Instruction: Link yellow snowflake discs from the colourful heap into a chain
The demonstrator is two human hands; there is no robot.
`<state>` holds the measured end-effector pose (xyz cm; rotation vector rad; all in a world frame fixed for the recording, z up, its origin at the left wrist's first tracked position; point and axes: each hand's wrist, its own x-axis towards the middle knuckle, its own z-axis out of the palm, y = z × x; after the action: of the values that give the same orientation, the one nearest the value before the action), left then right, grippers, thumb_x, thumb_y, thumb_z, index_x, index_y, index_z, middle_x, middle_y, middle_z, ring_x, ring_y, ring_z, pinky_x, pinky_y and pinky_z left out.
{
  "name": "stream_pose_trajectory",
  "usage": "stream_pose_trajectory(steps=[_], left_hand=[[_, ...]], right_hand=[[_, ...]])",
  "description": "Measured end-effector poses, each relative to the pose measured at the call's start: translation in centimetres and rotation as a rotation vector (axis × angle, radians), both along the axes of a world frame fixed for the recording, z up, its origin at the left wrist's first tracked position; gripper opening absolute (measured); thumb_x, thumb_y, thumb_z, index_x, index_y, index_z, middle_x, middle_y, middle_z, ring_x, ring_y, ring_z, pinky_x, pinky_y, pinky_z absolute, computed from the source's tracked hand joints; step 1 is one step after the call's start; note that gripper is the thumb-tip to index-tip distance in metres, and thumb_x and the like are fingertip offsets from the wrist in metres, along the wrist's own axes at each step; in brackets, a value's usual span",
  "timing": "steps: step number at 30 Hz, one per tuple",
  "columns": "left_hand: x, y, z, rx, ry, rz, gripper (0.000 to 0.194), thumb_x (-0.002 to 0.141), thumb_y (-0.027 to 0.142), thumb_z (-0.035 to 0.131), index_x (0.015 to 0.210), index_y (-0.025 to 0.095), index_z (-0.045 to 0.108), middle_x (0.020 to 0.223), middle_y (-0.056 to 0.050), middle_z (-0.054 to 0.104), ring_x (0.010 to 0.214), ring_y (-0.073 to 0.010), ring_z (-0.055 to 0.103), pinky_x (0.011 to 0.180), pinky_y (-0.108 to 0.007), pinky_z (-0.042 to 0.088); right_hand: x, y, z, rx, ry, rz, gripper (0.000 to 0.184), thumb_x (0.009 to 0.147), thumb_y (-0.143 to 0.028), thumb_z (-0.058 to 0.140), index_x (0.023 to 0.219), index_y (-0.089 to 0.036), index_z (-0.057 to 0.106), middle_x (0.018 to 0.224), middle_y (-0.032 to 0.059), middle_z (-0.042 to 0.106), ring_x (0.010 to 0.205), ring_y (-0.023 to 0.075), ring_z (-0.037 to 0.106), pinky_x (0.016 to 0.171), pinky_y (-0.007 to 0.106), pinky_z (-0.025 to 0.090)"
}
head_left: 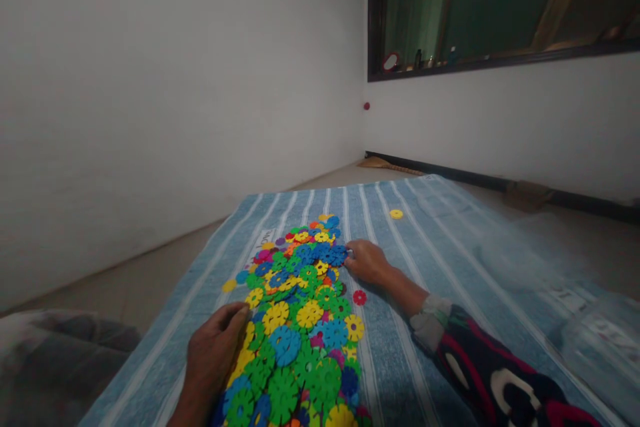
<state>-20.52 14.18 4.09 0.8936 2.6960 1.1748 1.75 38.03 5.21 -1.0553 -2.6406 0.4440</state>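
Note:
A long heap of notched plastic snowflake discs [309, 313], in green, yellow, blue and other colours, lies on the striped cloth [395, 320]. At the heap's left side is my left hand [217, 340], its fingers curled and pressed together; whatever they hold, if anything, is hidden. My right hand [367, 261] reaches to the heap's right edge, thumb and fingertips closed on a blue snowflake disc [339, 255] by other blue ones. Just below that hand lies a single red disc [359, 297], apart from the heap.
A yellow disc [396, 214] lies alone farther back on the cloth. On the right is a clear plastic bag [595, 327]. A grey checked fabric [65, 367] is at lower left. A broom [380, 163] lies by the far wall, under a dark-framed window [500, 7].

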Motion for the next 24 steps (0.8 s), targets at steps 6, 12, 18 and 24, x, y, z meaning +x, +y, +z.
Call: stream_pose_trajectory(steps=[6,12,18,24], left_hand=[[0.0,0.0,-0.1,0.041,-0.015,-0.009,0.038,0.066,0.053,0.058,0.081,0.022,0.075,0.082,-0.003,0.077,0.077,-0.0231,0.069,0.067,-0.027,0.052],[1.1,0.2,0.6,0.054,-0.084,0.010,0.042,0.063,0.054,0.058,0.083,0.021,0.073,0.072,-0.002,0.074,0.066,-0.0216,0.066,0.058,-0.027,0.050],[1.9,0.2,1.3,0.079,-0.104,0.006,0.041,0.061,0.053,0.058,0.080,0.020,0.073,0.068,-0.001,0.072,0.061,-0.0202,0.063,0.057,-0.027,0.049],[1.3,0.2,0.6,0.093,-0.088,-0.001,0.041,0.061,0.053,0.059,0.080,0.020,0.073,0.075,-0.002,0.074,0.067,-0.0208,0.065,0.060,-0.027,0.050]], right_hand=[[-0.4,-0.3,0.0,-0.009,-0.023,0.018,0.027,0.086,-0.030,0.054,0.105,-0.021,0.069,0.109,0.0089,0.071,0.103,0.0215,0.063,0.079,0.026,0.040],[-0.2,-0.8,-0.6,0.003,-0.015,0.026,0.026,0.086,-0.035,0.054,0.102,-0.020,0.069,0.108,0.0086,0.070,0.101,0.0212,0.062,0.077,0.026,0.039],[0.4,-1.1,-1.0,0.011,-0.008,0.044,0.029,0.085,-0.033,0.055,0.108,-0.019,0.068,0.108,0.0082,0.069,0.102,0.0208,0.061,0.080,0.026,0.039],[0.6,-1.3,-1.3,-0.007,0.000,0.042,0.032,0.085,-0.033,0.056,0.112,-0.019,0.067,0.112,0.0074,0.068,0.103,0.0202,0.060,0.082,0.026,0.038]])
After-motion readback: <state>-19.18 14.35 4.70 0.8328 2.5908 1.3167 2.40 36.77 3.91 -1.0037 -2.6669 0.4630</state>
